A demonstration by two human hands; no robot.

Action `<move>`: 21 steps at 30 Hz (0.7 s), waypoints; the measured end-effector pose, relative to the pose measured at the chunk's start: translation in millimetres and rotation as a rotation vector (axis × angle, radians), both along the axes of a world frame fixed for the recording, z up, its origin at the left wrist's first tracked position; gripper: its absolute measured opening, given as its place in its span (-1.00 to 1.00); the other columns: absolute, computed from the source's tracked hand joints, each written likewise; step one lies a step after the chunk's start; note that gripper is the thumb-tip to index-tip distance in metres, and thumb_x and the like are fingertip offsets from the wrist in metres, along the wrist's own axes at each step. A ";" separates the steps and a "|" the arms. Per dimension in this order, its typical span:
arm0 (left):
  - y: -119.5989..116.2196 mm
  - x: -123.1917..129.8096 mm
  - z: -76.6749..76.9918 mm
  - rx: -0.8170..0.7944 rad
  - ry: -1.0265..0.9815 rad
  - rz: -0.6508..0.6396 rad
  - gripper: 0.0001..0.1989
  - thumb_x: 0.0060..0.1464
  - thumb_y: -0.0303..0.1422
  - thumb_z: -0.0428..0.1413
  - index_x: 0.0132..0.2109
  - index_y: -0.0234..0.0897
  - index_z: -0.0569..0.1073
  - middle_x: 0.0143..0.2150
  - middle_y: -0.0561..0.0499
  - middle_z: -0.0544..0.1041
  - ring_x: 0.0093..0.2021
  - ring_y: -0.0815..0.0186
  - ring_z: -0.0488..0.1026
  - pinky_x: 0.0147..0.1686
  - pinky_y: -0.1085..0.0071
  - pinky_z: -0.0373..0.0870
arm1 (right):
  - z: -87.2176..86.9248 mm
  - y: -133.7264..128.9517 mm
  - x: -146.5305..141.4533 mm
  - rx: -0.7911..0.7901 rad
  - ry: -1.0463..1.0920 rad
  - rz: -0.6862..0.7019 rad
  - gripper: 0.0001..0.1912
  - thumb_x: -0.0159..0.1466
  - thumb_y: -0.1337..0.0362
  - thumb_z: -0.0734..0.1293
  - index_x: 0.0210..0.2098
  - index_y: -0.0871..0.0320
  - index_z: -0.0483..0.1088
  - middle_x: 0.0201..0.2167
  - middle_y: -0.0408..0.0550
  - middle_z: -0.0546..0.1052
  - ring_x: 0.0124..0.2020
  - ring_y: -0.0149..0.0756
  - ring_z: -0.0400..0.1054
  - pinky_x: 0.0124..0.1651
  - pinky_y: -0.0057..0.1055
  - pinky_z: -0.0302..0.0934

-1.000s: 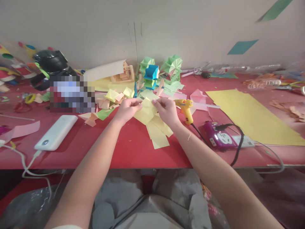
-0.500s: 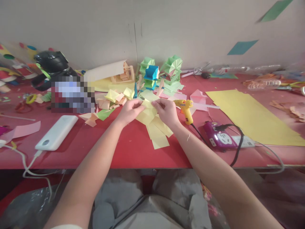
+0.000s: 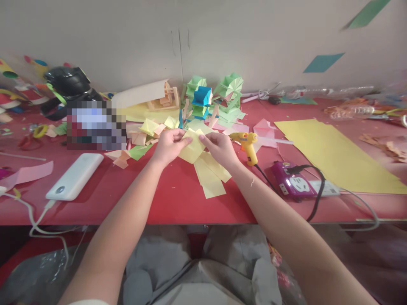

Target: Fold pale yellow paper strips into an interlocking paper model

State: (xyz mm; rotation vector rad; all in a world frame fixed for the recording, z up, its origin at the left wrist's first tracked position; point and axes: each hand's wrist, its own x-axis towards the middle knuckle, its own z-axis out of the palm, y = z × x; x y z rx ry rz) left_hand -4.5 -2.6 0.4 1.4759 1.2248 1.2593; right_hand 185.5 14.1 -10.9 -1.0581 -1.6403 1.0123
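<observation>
A pale yellow square of paper [image 3: 192,149] is pinched between my two hands over the middle of the table. My left hand [image 3: 171,146] grips its left edge with thumb and fingers closed. At its upper right edge, my right hand [image 3: 219,147] holds it the same way. More loose pale yellow sheets [image 3: 212,180] lie fanned out just below, on the red tabletop [image 3: 178,199]. Behind the hands stand a blue and green folded paper piece [image 3: 202,101] and green pleated paper wheels [image 3: 230,87].
Right of my hand lies a yellow glue gun [image 3: 249,146], its cord running toward a purple power strip [image 3: 294,180]. Large yellow sheets [image 3: 340,156] cover the right side. A white power bank [image 3: 76,177] with a cable is at left, near folded paper pieces [image 3: 149,129].
The pale yellow square between my hands has turned and shifted slightly left, now showing more of its face. My left hand has moved slightly left with it.
</observation>
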 end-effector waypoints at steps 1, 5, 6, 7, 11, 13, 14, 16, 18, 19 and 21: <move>0.2 -0.5 0.5 0.006 0.002 0.015 -0.63 -0.08 -0.10 0.40 -0.23 -0.28 0.60 -0.25 -0.09 0.69 -0.20 0.13 0.63 -0.17 0.27 0.55 | 1.3 -0.6 0.3 -0.007 -0.016 0.008 -0.41 0.18 -0.30 0.37 -0.48 0.15 0.43 -0.56 -0.10 0.46 -0.50 -0.36 0.32 -0.43 -0.39 0.16; 1.2 -1.6 1.4 0.014 0.010 0.027 -0.65 -0.07 -0.13 0.40 -0.24 -0.30 0.57 -0.25 -0.09 0.68 -0.20 0.14 0.63 -0.17 0.29 0.54 | 5.4 -2.9 0.6 -0.013 -0.017 0.022 -0.39 0.18 -0.31 0.36 -0.54 0.14 0.35 -0.61 -0.11 0.42 -0.53 -0.39 0.29 -0.44 -0.40 0.14; 1.2 -1.5 1.5 0.004 0.012 0.020 -0.64 -0.07 -0.14 0.39 -0.23 -0.30 0.57 -0.24 -0.09 0.69 -0.20 0.14 0.63 -0.17 0.29 0.54 | 5.8 -3.1 0.6 -0.014 -0.013 0.022 -0.39 0.18 -0.31 0.36 -0.54 0.14 0.35 -0.62 -0.11 0.42 -0.54 -0.39 0.28 -0.44 -0.40 0.13; 1.1 -1.3 1.6 -0.009 0.011 0.009 -0.64 -0.06 -0.14 0.39 -0.21 -0.30 0.57 -0.22 -0.10 0.69 -0.19 0.14 0.63 -0.16 0.29 0.54 | 5.9 -3.2 0.6 -0.012 -0.014 0.024 -0.39 0.18 -0.31 0.37 -0.54 0.14 0.34 -0.61 -0.11 0.42 -0.55 -0.40 0.27 -0.44 -0.39 0.13; -1.1 -0.1 4.0 -0.057 -0.005 -0.047 -0.58 -0.05 -0.12 0.37 -0.12 -0.30 0.57 -0.15 -0.12 0.68 -0.17 0.14 0.63 -0.12 0.25 0.55 | 4.7 -1.6 1.4 0.023 -0.021 0.044 -0.37 0.15 -0.33 0.37 -0.54 0.15 0.35 -0.62 -0.12 0.41 -0.56 -0.41 0.24 -0.46 -0.39 0.10; -2.4 0.1 5.5 -0.059 -0.004 -0.059 -0.58 -0.05 -0.13 0.38 -0.12 -0.29 0.57 -0.13 -0.11 0.68 -0.14 0.13 0.62 -0.10 0.26 0.54 | 3.9 -0.3 2.2 0.043 -0.029 0.052 -0.36 0.15 -0.33 0.37 -0.55 0.16 0.36 -0.62 -0.13 0.41 -0.57 -0.42 0.24 -0.47 -0.40 0.08; -2.8 0.0 6.0 -0.056 -0.005 -0.065 -0.59 -0.06 -0.14 0.38 -0.13 -0.29 0.57 -0.12 -0.10 0.68 -0.13 0.13 0.62 -0.10 0.27 0.54 | 3.6 0.2 2.6 0.051 -0.033 0.056 -0.36 0.15 -0.33 0.37 -0.55 0.16 0.36 -0.63 -0.13 0.41 -0.57 -0.43 0.23 -0.47 -0.41 0.08; -3.1 -0.2 6.3 -0.042 -0.015 -0.078 -0.61 -0.08 -0.15 0.40 -0.15 -0.28 0.57 -0.13 -0.09 0.68 -0.12 0.14 0.62 -0.11 0.29 0.54 | 3.4 0.8 3.0 0.066 -0.039 0.060 -0.37 0.15 -0.31 0.38 -0.56 0.17 0.37 -0.63 -0.13 0.41 -0.58 -0.43 0.23 -0.48 -0.41 0.08; -2.6 -0.4 5.7 -0.028 -0.028 -0.083 -0.60 -0.11 -0.16 0.42 -0.17 -0.28 0.57 -0.16 -0.07 0.68 -0.13 0.14 0.62 -0.12 0.31 0.54 | 4.0 0.6 3.1 0.074 -0.042 0.065 -0.38 0.15 -0.30 0.39 -0.56 0.18 0.39 -0.64 -0.13 0.41 -0.58 -0.44 0.23 -0.48 -0.41 0.08; -2.2 -0.3 5.3 -0.024 -0.030 -0.078 -0.59 -0.13 -0.16 0.43 -0.18 -0.29 0.57 -0.16 -0.08 0.68 -0.14 0.15 0.62 -0.12 0.31 0.54 | 4.4 0.3 3.1 0.076 -0.043 0.068 -0.38 0.15 -0.29 0.40 -0.56 0.18 0.40 -0.64 -0.13 0.41 -0.58 -0.44 0.23 -0.48 -0.41 0.08; -1.5 -0.2 4.3 -0.021 -0.032 -0.055 -0.56 -0.15 -0.13 0.44 -0.18 -0.29 0.57 -0.16 -0.09 0.68 -0.15 0.14 0.62 -0.12 0.29 0.55 | 5.6 -0.8 2.8 0.069 -0.037 0.077 -0.38 0.15 -0.30 0.40 -0.56 0.18 0.41 -0.65 -0.13 0.41 -0.58 -0.43 0.24 -0.48 -0.41 0.09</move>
